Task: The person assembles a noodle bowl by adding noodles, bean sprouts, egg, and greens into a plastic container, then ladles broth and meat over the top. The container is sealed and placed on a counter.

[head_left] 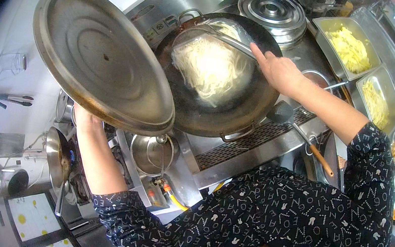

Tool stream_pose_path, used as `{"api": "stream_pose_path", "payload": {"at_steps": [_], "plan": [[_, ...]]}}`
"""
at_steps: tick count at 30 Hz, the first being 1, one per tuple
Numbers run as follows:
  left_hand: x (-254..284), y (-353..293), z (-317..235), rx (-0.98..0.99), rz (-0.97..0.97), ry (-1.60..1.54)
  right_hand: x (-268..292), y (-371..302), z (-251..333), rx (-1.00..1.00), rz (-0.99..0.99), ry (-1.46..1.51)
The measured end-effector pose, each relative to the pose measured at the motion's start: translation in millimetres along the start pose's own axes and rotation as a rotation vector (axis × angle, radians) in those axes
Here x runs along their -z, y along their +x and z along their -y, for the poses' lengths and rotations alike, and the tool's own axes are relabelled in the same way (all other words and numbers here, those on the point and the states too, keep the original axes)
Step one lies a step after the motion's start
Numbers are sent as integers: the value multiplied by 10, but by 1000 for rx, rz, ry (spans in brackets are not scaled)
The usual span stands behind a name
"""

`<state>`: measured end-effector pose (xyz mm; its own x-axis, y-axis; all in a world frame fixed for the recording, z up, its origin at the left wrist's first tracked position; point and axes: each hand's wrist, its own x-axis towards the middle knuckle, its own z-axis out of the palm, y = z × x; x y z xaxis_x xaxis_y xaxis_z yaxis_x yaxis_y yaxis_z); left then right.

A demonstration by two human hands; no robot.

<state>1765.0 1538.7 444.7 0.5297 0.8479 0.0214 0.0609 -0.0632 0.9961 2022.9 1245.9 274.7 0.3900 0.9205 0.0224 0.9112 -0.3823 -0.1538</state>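
Observation:
My left hand (87,118) grips a big round metal lid (105,58) at its lower left edge and holds it tilted, left of a dark wok (239,114); most of the fingers are hidden behind it. Pale noodles (210,69) lie in steaming liquid in the wok. My right hand (279,72) is closed around the handle of a long-handled metal utensil (232,42). Its broad rounded head is over the far left part of the noodles, veiled by steam, so I cannot tell its exact kind.
Behind the wok stands a lidded steel pot (272,14). Metal trays of yellow pieces (349,46) and yellow shreds (375,101) sit at right. A wooden-handled ladle (283,113) rests near the wok's right rim. A pot (152,155) and a pan (57,158) are at lower left.

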Motion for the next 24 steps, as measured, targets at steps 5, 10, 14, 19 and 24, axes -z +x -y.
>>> {"api": "stream_pose_path", "payload": {"at_steps": [5, 10, 14, 19, 24], "plan": [[-34, -26, -43, -6, -1, 16, 10, 84, 93, 41, 8, -114], [-107, -58, -75, -22, 4, 33, 173, -557, 148, 19, 25, 23], [-134, -67, -76, -39, 15, 64, 358, -1293, 233, 9, 133, 78], [-234, 29, -18, -83, 51, 181, 497, -1852, 348, -37, 253, 155], [-419, 299, -10, -167, 274, 250, 434, -2191, 375, -167, 84, 329]]}}
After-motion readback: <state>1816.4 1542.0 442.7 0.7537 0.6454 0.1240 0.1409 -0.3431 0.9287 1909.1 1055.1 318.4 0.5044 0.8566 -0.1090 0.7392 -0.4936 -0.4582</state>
